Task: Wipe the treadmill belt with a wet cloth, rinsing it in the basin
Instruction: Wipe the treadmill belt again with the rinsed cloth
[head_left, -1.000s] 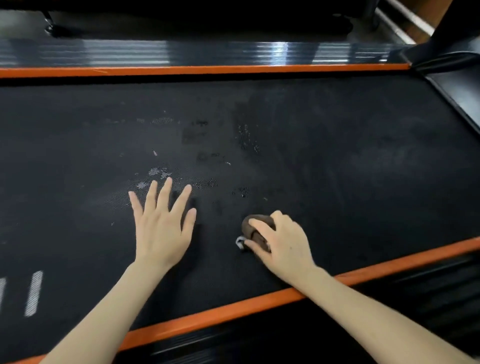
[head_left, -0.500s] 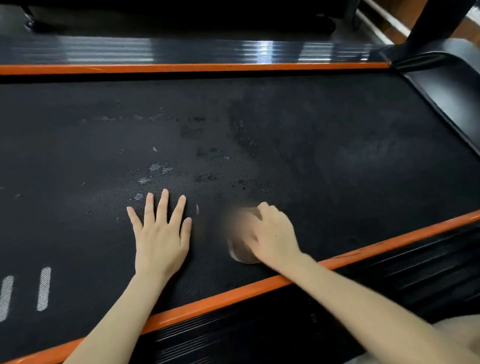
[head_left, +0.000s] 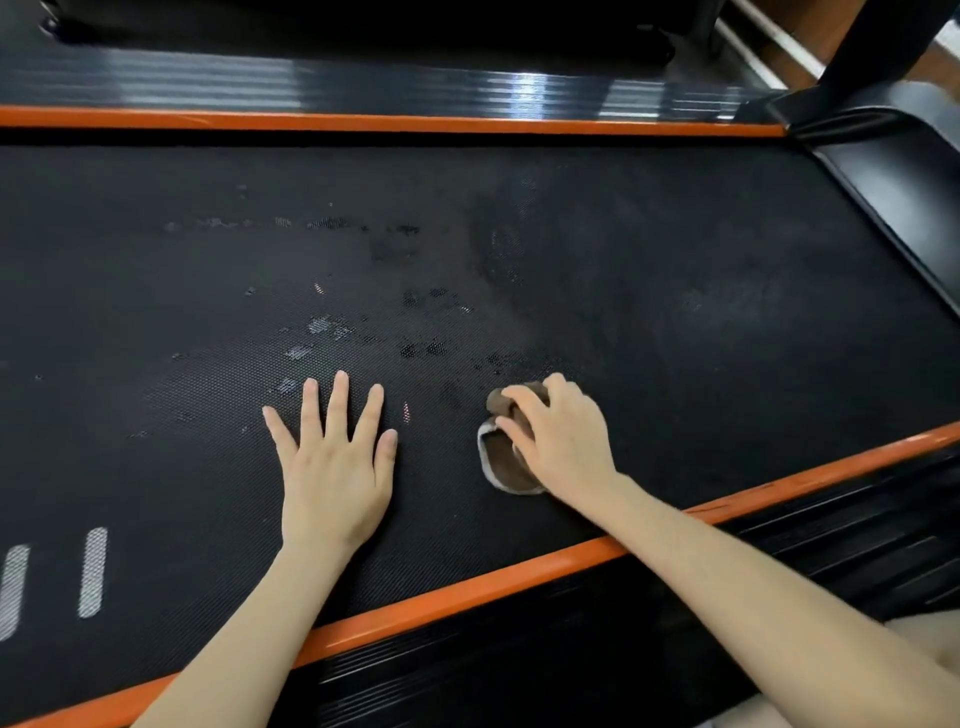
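The treadmill belt (head_left: 675, 312) is lying with its long axis running left to right across the view, framed by two orange strips, one along the near edge (head_left: 467, 587) and one along the far edge (head_left: 363, 122). One brown cloth (head_left: 501, 460) with a pale hem is sitting bunched on the belt near the near strip, its longer side pointing away from the person toward the far edge. The right hand (head_left: 566, 441) is pressing it down, its fingers (head_left: 519, 402) curling over the cloth and grasping it. The left hand (head_left: 337, 467) is resting flat on the belt well left of the cloth, its fingers (head_left: 340, 400) released, straight and spread, pointing away. Two white dashes (head_left: 92, 571) are showing at the belt's left end, and scattered damp patches (head_left: 421, 348) are glistening beyond the hands.
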